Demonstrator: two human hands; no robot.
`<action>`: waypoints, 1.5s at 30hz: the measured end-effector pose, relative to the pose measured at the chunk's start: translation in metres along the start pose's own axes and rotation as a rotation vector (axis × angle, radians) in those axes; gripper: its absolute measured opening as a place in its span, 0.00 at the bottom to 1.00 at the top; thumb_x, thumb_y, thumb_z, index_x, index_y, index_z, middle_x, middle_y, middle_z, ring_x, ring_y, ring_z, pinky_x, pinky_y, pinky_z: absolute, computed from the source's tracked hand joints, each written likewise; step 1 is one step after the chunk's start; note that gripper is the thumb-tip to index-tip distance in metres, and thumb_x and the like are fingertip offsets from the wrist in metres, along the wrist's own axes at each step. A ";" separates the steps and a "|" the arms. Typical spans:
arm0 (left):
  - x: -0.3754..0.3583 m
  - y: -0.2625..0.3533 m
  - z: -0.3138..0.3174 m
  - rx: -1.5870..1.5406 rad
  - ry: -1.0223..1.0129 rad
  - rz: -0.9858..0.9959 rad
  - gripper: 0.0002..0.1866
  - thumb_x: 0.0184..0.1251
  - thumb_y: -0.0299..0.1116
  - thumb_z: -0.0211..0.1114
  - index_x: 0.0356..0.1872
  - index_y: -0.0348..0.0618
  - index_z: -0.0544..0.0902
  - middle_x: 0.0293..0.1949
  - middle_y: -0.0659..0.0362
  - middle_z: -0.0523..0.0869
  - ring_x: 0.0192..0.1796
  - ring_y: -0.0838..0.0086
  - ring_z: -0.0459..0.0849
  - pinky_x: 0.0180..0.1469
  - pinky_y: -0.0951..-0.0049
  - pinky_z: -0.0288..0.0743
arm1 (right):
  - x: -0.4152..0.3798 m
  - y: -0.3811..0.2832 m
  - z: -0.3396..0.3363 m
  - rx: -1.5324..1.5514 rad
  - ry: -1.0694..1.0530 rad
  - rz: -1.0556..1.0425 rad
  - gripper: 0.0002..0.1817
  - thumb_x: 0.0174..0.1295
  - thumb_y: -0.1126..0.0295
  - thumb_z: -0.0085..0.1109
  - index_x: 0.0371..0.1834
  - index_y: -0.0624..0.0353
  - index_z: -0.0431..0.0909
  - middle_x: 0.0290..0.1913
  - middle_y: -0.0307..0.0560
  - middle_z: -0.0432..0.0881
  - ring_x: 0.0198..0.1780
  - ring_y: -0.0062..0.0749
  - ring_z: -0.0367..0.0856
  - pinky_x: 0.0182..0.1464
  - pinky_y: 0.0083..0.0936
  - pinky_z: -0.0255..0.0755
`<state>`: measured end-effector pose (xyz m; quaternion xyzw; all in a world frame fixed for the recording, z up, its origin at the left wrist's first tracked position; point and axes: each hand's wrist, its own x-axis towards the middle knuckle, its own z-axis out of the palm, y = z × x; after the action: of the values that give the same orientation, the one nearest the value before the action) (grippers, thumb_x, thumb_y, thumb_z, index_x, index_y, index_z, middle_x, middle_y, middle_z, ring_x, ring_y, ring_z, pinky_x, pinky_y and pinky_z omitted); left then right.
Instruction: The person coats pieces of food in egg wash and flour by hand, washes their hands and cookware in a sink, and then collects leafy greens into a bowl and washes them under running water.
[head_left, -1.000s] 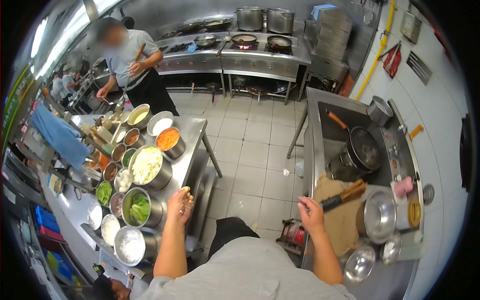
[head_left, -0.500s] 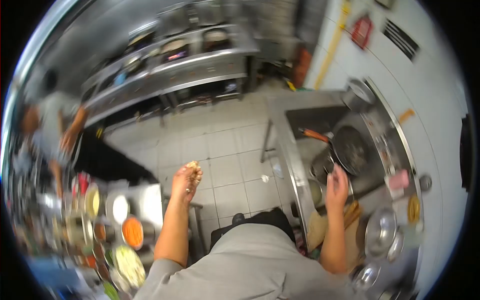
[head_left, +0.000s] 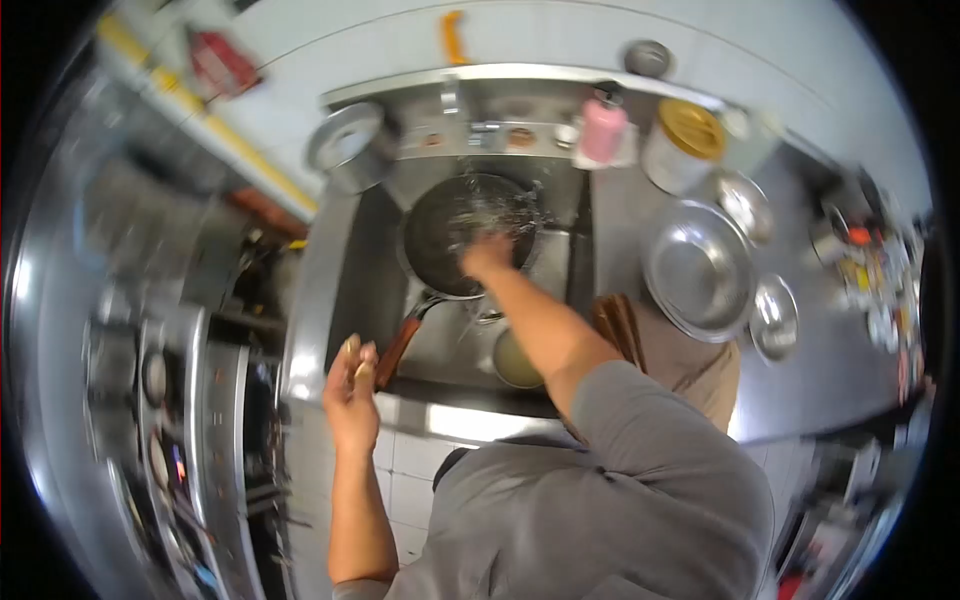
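At the sink (head_left: 350, 300), my right hand (head_left: 488, 256) reaches into a dark frying pan (head_left: 430, 235), where water splashes around it. Motion smears its fingers. The pan's orange-brown handle (head_left: 402, 345) points toward me. My left hand (head_left: 352, 395) is raised by the sink's front left edge, close beside that handle. Its fingers are curled together, with pale bits at the fingertips; I cannot tell what they hold. Above the pan is the faucet (head_left: 450, 98). A round bowl (head_left: 518, 358) sits in the sink below my right forearm.
A metal pot (head_left: 352, 148) stands at the sink's back left corner. To the right are a pink bottle (head_left: 602, 125), a tub with a yellow lid (head_left: 680, 150), a large steel bowl (head_left: 700, 268) and brown cardboard (head_left: 715, 385). A stove line (head_left: 195, 400) runs along the left.
My view and body have turned right, from the aisle to the sink. My right hand has moved into the pan, and water now splashes there. My left hand has come beside the sink.
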<state>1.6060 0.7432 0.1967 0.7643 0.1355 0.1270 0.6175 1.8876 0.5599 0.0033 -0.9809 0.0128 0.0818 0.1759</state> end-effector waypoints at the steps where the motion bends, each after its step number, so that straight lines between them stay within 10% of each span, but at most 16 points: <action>1: 0.027 0.001 0.034 -0.058 -0.095 0.062 0.24 0.81 0.31 0.59 0.73 0.32 0.70 0.66 0.50 0.80 0.67 0.69 0.78 0.67 0.68 0.74 | -0.015 -0.010 -0.017 0.255 -0.010 0.011 0.36 0.69 0.48 0.56 0.73 0.63 0.71 0.74 0.65 0.70 0.78 0.61 0.62 0.79 0.46 0.53; 3: 0.091 -0.002 0.088 -0.003 -0.314 -0.119 0.32 0.82 0.38 0.58 0.78 0.35 0.62 0.78 0.48 0.66 0.76 0.61 0.68 0.77 0.60 0.62 | -0.017 -0.030 -0.005 1.604 -0.051 0.235 0.31 0.73 0.47 0.56 0.70 0.59 0.76 0.66 0.55 0.81 0.68 0.47 0.77 0.73 0.39 0.64; 5: 0.155 -0.021 0.143 -0.262 -0.227 -0.380 0.30 0.81 0.52 0.55 0.73 0.42 0.73 0.65 0.54 0.80 0.58 0.60 0.81 0.63 0.52 0.75 | -0.044 -0.046 -0.036 1.894 -0.121 0.440 0.32 0.75 0.45 0.53 0.72 0.58 0.74 0.71 0.53 0.77 0.73 0.40 0.71 0.75 0.38 0.60; 9: 0.325 -0.257 0.178 -1.200 -1.036 -0.365 0.20 0.82 0.53 0.52 0.42 0.47 0.81 0.41 0.56 0.85 0.49 0.61 0.83 0.53 0.54 0.78 | -0.053 -0.069 -0.031 1.584 -0.127 0.064 0.47 0.74 0.33 0.45 0.79 0.66 0.63 0.79 0.58 0.64 0.82 0.41 0.56 0.80 0.39 0.51; 11: 0.217 -0.135 0.202 -0.611 -0.415 -0.668 0.18 0.82 0.50 0.52 0.45 0.48 0.82 0.40 0.57 0.85 0.45 0.63 0.84 0.51 0.57 0.79 | -0.010 -0.038 0.004 1.711 -0.242 0.203 0.46 0.72 0.31 0.44 0.73 0.65 0.70 0.67 0.62 0.77 0.64 0.50 0.78 0.67 0.51 0.69; 13: 0.176 -0.086 0.212 -0.532 -0.450 -0.804 0.17 0.81 0.49 0.52 0.45 0.48 0.81 0.42 0.58 0.85 0.45 0.64 0.83 0.50 0.56 0.79 | -0.016 -0.022 -0.058 1.651 -0.236 0.699 0.46 0.75 0.33 0.36 0.72 0.69 0.68 0.67 0.66 0.77 0.65 0.52 0.78 0.67 0.50 0.69; 17: 0.233 -0.153 0.199 -0.683 -0.261 -0.814 0.20 0.80 0.49 0.54 0.48 0.41 0.79 0.42 0.51 0.85 0.41 0.57 0.84 0.43 0.49 0.81 | -0.038 -0.057 -0.017 1.447 -0.171 0.241 0.43 0.77 0.36 0.36 0.73 0.68 0.68 0.77 0.62 0.66 0.79 0.42 0.62 0.78 0.37 0.55; 23: 0.206 -0.146 0.223 -0.557 -0.459 -0.761 0.16 0.78 0.43 0.55 0.41 0.40 0.81 0.39 0.51 0.84 0.41 0.59 0.83 0.45 0.51 0.78 | -0.030 -0.038 -0.058 2.105 -0.199 0.633 0.43 0.73 0.29 0.36 0.46 0.64 0.83 0.46 0.59 0.87 0.44 0.46 0.85 0.48 0.45 0.79; 24: 0.213 -0.123 0.214 -0.561 -0.436 -0.829 0.16 0.78 0.43 0.55 0.40 0.40 0.81 0.37 0.51 0.84 0.39 0.59 0.83 0.43 0.52 0.78 | 0.010 -0.021 0.036 2.112 -0.234 0.448 0.43 0.74 0.30 0.35 0.46 0.64 0.83 0.47 0.60 0.87 0.47 0.48 0.85 0.51 0.45 0.78; 28: 0.260 -0.169 0.194 -0.424 -0.298 -0.681 0.20 0.81 0.47 0.49 0.46 0.41 0.80 0.43 0.50 0.85 0.43 0.57 0.83 0.47 0.49 0.77 | -0.041 -0.077 -0.014 1.513 -0.049 0.223 0.47 0.73 0.27 0.32 0.61 0.65 0.79 0.58 0.60 0.83 0.59 0.43 0.81 0.60 0.43 0.73; 31: 0.204 -0.104 0.204 -0.453 -0.456 -0.844 0.23 0.84 0.47 0.43 0.57 0.42 0.80 0.52 0.53 0.87 0.53 0.57 0.84 0.55 0.51 0.78 | 0.007 -0.027 0.004 1.884 -0.345 0.623 0.51 0.71 0.25 0.35 0.69 0.67 0.74 0.64 0.64 0.78 0.63 0.44 0.78 0.66 0.40 0.69; 35: 0.247 -0.143 0.200 -0.710 -0.755 -0.758 0.17 0.77 0.46 0.54 0.52 0.47 0.82 0.48 0.53 0.87 0.45 0.60 0.86 0.52 0.55 0.80 | 0.023 -0.044 0.036 1.248 0.417 0.320 0.49 0.68 0.28 0.45 0.63 0.70 0.79 0.63 0.69 0.80 0.65 0.51 0.77 0.70 0.40 0.65; 39: 0.257 -0.162 0.214 -0.572 -0.525 -0.923 0.23 0.76 0.50 0.61 0.60 0.43 0.78 0.60 0.48 0.82 0.61 0.62 0.81 0.60 0.57 0.77 | -0.013 -0.055 -0.008 1.464 0.000 0.221 0.34 0.69 0.43 0.57 0.56 0.68 0.82 0.56 0.66 0.84 0.59 0.53 0.81 0.64 0.45 0.72; 42: 0.229 -0.161 0.218 -0.177 -0.474 -0.450 0.20 0.74 0.48 0.63 0.54 0.42 0.82 0.57 0.49 0.85 0.58 0.65 0.84 0.57 0.58 0.78 | 0.006 -0.033 -0.011 2.202 -0.073 0.482 0.13 0.66 0.61 0.65 0.29 0.54 0.74 0.25 0.45 0.75 0.28 0.38 0.77 0.34 0.40 0.76; 44: 0.231 -0.155 0.216 0.119 -0.502 -0.377 0.20 0.73 0.49 0.62 0.46 0.39 0.86 0.46 0.46 0.90 0.51 0.58 0.89 0.53 0.55 0.80 | 0.004 -0.015 -0.031 2.120 -0.321 0.531 0.16 0.69 0.56 0.63 0.32 0.53 0.72 0.25 0.46 0.75 0.24 0.38 0.74 0.30 0.41 0.74; 45: 0.252 -0.187 0.219 0.625 -0.505 0.129 0.21 0.71 0.49 0.62 0.43 0.39 0.88 0.39 0.42 0.90 0.45 0.49 0.90 0.53 0.50 0.80 | 0.017 -0.008 -0.019 2.182 -0.290 0.487 0.16 0.74 0.55 0.59 0.35 0.54 0.71 0.26 0.46 0.73 0.22 0.35 0.71 0.26 0.39 0.71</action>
<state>1.9108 0.6731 -0.0247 0.9293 -0.0366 -0.0734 0.3601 1.9073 0.5605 0.0209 -0.2555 0.2478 0.1721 0.9185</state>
